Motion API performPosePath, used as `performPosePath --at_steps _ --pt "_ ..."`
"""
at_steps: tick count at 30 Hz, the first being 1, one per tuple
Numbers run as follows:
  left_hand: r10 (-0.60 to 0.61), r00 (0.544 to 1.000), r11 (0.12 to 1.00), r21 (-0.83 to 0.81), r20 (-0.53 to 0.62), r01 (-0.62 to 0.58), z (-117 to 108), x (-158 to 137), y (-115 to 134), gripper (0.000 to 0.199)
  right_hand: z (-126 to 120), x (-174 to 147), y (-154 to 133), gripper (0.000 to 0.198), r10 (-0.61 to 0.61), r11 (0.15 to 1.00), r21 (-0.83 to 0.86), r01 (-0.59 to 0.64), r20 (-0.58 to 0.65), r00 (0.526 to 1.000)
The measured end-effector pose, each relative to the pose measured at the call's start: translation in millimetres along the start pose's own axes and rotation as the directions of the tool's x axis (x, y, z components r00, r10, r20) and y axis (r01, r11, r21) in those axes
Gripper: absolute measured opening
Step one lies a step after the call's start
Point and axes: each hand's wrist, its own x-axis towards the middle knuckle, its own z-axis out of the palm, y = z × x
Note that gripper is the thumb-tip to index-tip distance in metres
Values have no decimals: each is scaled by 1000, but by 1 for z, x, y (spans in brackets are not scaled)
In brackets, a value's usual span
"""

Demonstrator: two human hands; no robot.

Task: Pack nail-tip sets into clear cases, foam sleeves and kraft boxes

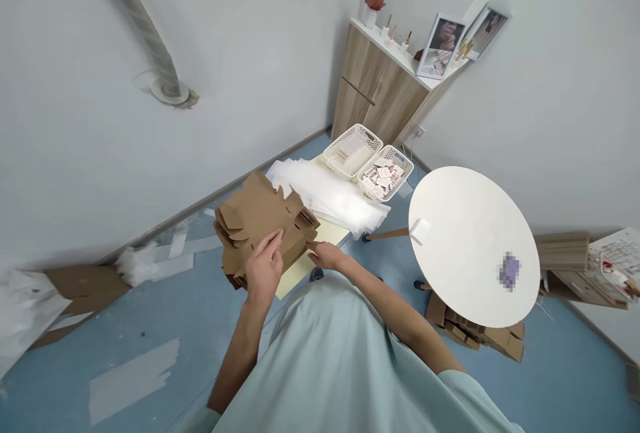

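Before me a stack of flat brown cardboard box blanks (263, 209), with slots and flaps along the edges, lies on a pale yellow table (294, 278). My left hand (265, 265) rests on the top blank, its fingers stretched out and lying close together. At the right-hand edge of the blank, my right hand (327, 255) has its fingers curled, with the fingertips at the cardboard edge. Just beyond the stack are white translucent foam sheets (325, 189), partly overlapping each other.
Two white baskets (353, 149) stand at the table's far end, one holding printed cards (383, 178). To the right is a round white table (470, 239) with a small white box (420, 231); folded cardboard (480, 333) lies below. A wooden cabinet (373, 83) stands in the corner.
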Motion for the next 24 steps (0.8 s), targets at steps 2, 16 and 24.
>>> performPosePath --at_steps 2,16,24 --pt "82 995 997 1 -53 -82 -8 8 17 41 -8 -20 8 35 -45 986 153 68 -146 988" --pt "688 610 724 -316 393 -614 125 8 146 55 -84 -253 109 61 677 519 813 264 -580 454" --pt "844 163 474 -569 511 -672 263 -44 214 71 -32 -357 190 66 908 349 906 240 -390 154"
